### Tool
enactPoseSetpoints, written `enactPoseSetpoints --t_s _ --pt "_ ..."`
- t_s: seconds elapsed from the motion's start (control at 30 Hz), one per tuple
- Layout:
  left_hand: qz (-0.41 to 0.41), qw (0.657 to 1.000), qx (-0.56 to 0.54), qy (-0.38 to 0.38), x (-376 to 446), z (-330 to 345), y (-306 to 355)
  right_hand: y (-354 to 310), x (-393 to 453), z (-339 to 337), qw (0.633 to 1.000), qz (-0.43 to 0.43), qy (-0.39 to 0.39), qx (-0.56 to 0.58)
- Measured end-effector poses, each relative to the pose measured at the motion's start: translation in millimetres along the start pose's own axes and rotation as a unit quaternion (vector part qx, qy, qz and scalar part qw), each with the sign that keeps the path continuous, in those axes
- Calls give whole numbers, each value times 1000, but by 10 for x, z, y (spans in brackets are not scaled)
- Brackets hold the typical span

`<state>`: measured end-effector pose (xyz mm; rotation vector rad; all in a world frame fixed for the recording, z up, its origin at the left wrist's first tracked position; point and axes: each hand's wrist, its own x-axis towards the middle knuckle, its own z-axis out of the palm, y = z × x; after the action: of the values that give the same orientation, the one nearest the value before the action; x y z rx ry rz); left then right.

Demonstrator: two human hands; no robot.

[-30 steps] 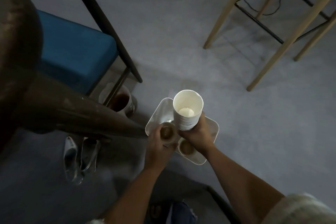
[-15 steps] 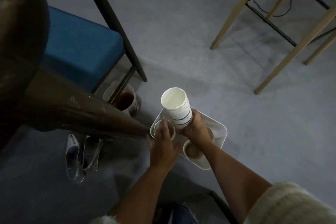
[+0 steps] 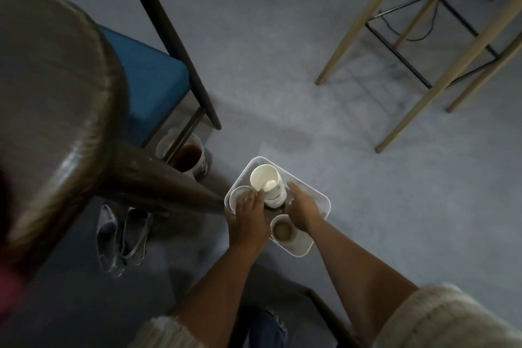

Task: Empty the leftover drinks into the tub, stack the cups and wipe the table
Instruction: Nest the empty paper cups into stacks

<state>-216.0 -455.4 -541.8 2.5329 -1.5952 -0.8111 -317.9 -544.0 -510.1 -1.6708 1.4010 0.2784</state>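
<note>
A white tray (image 3: 316, 192) lies on the grey floor. In it stands a stack of white paper cups (image 3: 268, 185), upright, with something pale inside the top one. My left hand (image 3: 248, 215) reaches down over a low paper cup (image 3: 236, 195) at the tray's left, fingers curled on its rim and thumb against the stack. My right hand (image 3: 303, 206) rests in the tray just right of the stack, fingers beside it. Another paper cup (image 3: 282, 230) with brown liquid stands at the tray's near side. The tub (image 3: 187, 155) with dark liquid sits under the chair.
A dark round table top (image 3: 50, 87) and its leg (image 3: 158, 181) fill the left. A blue-seated chair (image 3: 149, 76) stands behind the tub. A pair of shoes (image 3: 121, 237) lies on the floor to the left. Wooden stool legs (image 3: 440, 76) stand at the far right.
The cup stack has come down from my right hand to stand in the tray. My right hand has let go and shifted right. My left hand has settled on the low cup.
</note>
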Motion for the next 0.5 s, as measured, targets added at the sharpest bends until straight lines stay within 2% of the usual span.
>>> enactPoseSetpoints --t_s 0.03,0.17,0.23,0.43,0.5 --pt "-14 999 -14 -37 -54 -151 78 -45 -90 -89 1000 3 3 1" --pt "-46 993 -107 -5 -290 -996 449 -379 -639 -587 1000 -24 5 -11" --pt "-67 987 -141 -25 -374 -1353 605 -565 -871 -795 998 -51 8 -39" --pt "-48 980 -188 -41 -1119 -2562 999 -1237 -1939 -1549 985 -126 25 -118" --pt "-29 982 -185 -24 -1453 -2956 1039 -1488 -2317 -1708 978 -163 31 -129"
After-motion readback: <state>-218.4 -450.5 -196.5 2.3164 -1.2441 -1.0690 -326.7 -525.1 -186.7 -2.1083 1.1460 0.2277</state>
